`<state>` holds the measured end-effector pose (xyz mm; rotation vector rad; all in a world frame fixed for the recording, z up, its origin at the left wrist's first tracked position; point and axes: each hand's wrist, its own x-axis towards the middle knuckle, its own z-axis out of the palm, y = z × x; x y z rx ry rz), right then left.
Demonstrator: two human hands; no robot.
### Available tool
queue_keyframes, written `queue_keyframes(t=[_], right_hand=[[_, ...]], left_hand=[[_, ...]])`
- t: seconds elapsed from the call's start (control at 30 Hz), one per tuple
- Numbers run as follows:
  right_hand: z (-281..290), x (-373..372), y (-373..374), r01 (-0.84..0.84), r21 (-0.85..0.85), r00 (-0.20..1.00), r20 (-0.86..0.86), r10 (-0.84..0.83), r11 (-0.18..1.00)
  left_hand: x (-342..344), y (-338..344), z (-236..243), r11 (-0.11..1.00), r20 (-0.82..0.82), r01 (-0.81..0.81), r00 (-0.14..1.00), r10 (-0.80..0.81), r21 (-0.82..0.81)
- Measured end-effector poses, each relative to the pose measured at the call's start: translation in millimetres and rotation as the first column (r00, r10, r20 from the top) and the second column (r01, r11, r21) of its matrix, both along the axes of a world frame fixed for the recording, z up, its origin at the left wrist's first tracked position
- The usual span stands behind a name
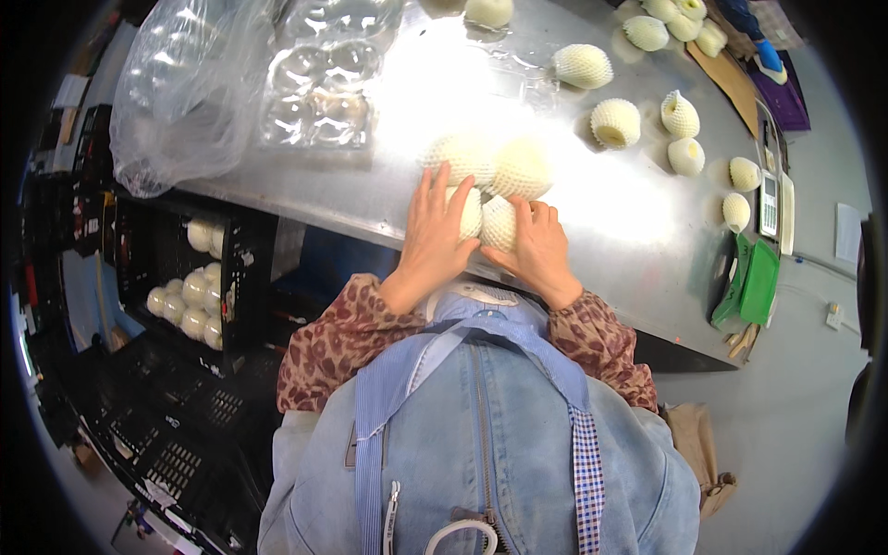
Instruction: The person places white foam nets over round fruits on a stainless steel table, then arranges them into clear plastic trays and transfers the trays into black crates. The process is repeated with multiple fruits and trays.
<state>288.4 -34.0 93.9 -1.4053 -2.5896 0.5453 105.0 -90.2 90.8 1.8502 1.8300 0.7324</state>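
Several round pale fruits in white foam nets sit close together at the near edge of the steel table (342, 199). My left hand (427, 239) curves around the near left netted fruit (471, 213), its fingertips reaching the far left one (455, 155). Against the near right netted fruit (499, 220) my right hand (541, 248) is cupped, fingers pointing away from me. Another netted fruit (524, 165) lies just beyond those fingers. Strong glare washes out the far ones, and I cannot tell whether a tray is under the group.
Clear plastic trays (319, 106) and a clear bag (185, 102) lie left. Loose netted fruits (615, 123) are scattered right, near a scale (770, 205) and a green container (759, 282). A black crate (242, 277) holds wrapped fruit packs. Another person's blue-gloved hand (768, 55) is far right.
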Motion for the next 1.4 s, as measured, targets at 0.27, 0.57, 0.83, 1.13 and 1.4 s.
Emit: queue_keyframes(t=[0.27,0.57,0.83,1.13,1.4], right_hand=[[-5,42,46,0.322,-0.231,0.857,-0.34,-0.386,0.918],[-27,38,62,0.277,-0.299,0.816,-0.428,-0.388,0.913],[-30,45,75,0.201,-0.325,0.829,-0.445,-0.337,0.924],[-25,57,77,0.145,-0.146,0.928,-0.322,-0.186,0.979],[-83,10,199,0.286,-0.593,0.589,-0.511,-0.627,0.752]], left_hand=[[19,56,16,0.98,-0.061,0.006,0.998,0.006,0.201],[50,102,1,0.992,-0.092,0.127,0.988,-0.126,0.006],[69,113,10,0.988,-0.158,0.136,0.976,-0.147,-0.078],[79,122,14,0.971,-0.239,0.136,0.954,-0.181,-0.195],[78,119,10,0.99,-0.234,0.103,0.965,-0.123,-0.095]])
